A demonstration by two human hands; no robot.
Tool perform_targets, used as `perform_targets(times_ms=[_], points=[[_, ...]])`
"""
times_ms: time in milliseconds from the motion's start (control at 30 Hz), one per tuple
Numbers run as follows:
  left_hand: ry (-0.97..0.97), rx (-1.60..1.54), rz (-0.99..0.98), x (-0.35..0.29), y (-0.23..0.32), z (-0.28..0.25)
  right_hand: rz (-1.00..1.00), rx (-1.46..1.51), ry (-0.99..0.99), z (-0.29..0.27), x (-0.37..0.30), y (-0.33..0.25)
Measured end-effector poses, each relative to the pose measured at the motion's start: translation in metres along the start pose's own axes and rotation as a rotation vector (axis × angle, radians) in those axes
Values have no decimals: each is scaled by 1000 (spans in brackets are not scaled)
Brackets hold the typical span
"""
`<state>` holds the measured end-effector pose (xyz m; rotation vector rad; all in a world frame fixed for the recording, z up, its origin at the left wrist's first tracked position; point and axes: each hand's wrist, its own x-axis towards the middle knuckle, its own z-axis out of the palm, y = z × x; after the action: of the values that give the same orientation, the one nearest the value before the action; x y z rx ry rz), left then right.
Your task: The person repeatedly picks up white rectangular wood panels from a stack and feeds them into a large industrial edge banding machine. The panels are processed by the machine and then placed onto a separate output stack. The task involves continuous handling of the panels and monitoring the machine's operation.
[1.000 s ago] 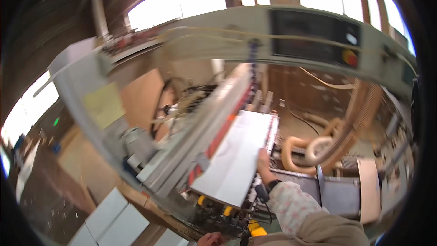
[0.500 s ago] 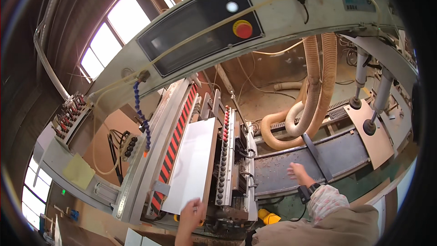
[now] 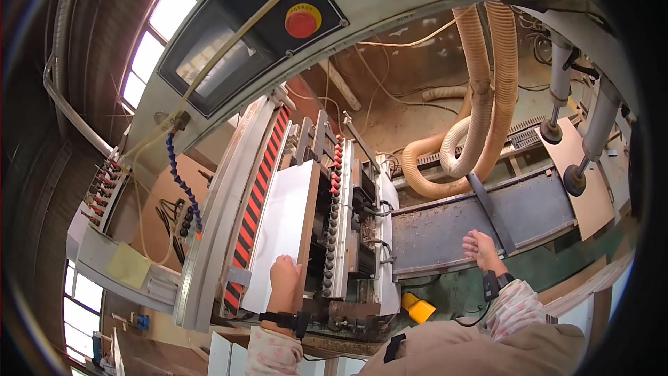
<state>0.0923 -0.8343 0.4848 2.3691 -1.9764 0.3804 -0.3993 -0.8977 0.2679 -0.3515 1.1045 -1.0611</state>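
A long white board (image 3: 278, 219) with a brown edge lies lengthwise in the machine, between a red-and-black striped bar (image 3: 254, 219) and a row of dark and red knobs (image 3: 328, 245). My left hand (image 3: 284, 278) is over the near end of the board, by its brown edge. Its fingers are loosely bent and grip nothing I can see; whether it touches the board is unclear. My right hand (image 3: 483, 249) hovers in front of a dark, dusty bed (image 3: 435, 233), empty, with its fingers loosely curled and a little apart. Both wrists wear dark bands.
Overhead, a control panel (image 3: 254, 35) with a red emergency button (image 3: 303, 22) spans the machine's beam. Beige ribbed hoses (image 3: 480, 90) loop down behind the bed. Pads on cylinders (image 3: 574, 179) stand at the right, near a brown board (image 3: 591, 202). A yellow pedal (image 3: 417, 308) sits below.
My left hand has moved forward from the board's near end to above its surface. The right hand has shifted slightly right and forward. My view has tilted and moved nearer the board.
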Motion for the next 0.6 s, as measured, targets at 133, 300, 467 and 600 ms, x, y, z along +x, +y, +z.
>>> perform_targets(times_ms=[133, 300, 467, 600], points=[[20, -26, 33, 0, -4, 2, -28, 19, 1, -3, 4, -11], [-99, -1, 59, 20, -3, 2, -52, 16, -10, 20, 3, -21], [-236, 88, 73, 54, -17, -20, -13, -160, -286, 111, -9, -26], [-247, 55, 99, 84, 1, -12, 96, -163, -491, 171, 2, 19]])
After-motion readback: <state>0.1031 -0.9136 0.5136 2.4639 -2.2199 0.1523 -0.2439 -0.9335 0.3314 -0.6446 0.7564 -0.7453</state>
